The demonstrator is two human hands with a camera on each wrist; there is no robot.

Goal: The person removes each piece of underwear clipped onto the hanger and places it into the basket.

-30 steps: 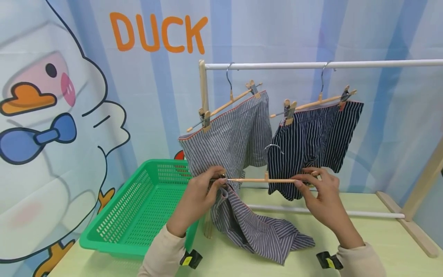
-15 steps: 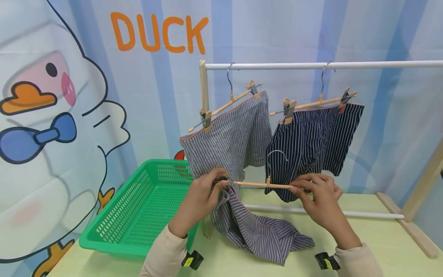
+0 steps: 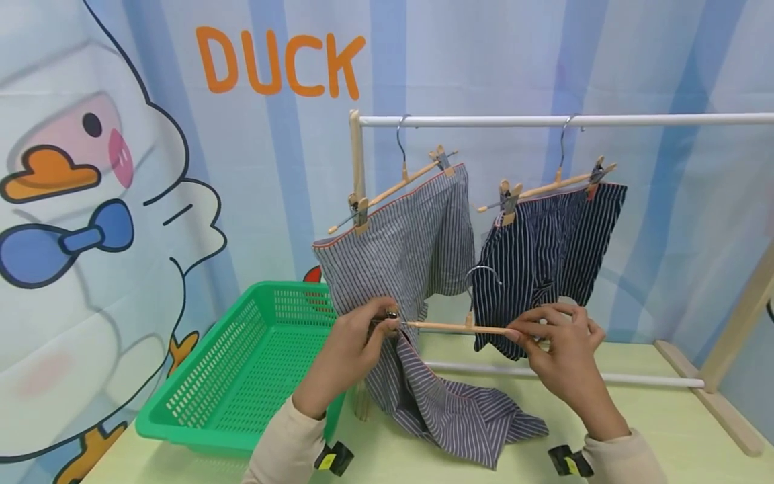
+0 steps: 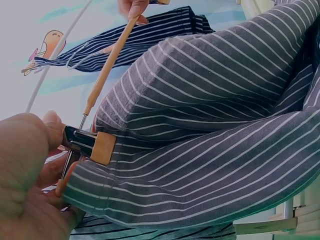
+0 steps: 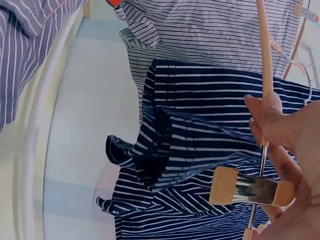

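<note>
My left hand (image 3: 353, 346) pinches a clip (image 4: 103, 147) at the left end of a wooden clip hanger (image 3: 444, 327). That clip sits on the waistband of grey shorts with white stripes (image 3: 468, 420), as the left wrist view shows. The shorts hang down from it, their far leg spread over the tabletop. My right hand (image 3: 562, 346) pinches the hanger's bar near its right end, thumb on the wood. In the right wrist view the second clip (image 5: 250, 187) has no cloth between its tips. The hanger's metal hook (image 3: 484, 272) points up.
Light grey striped shorts (image 3: 399, 249) and navy striped shorts (image 3: 544, 235) hang from hangers on a white rail (image 3: 514, 121) behind my hands. A green basket (image 3: 199, 437) stands at the left. The rack's wooden foot (image 3: 713, 403) lies at the right.
My right hand has lowered a little and moved slightly left on the bar, so the hanger now slopes down to the right. The left hand keeps its pinch on the clip.
</note>
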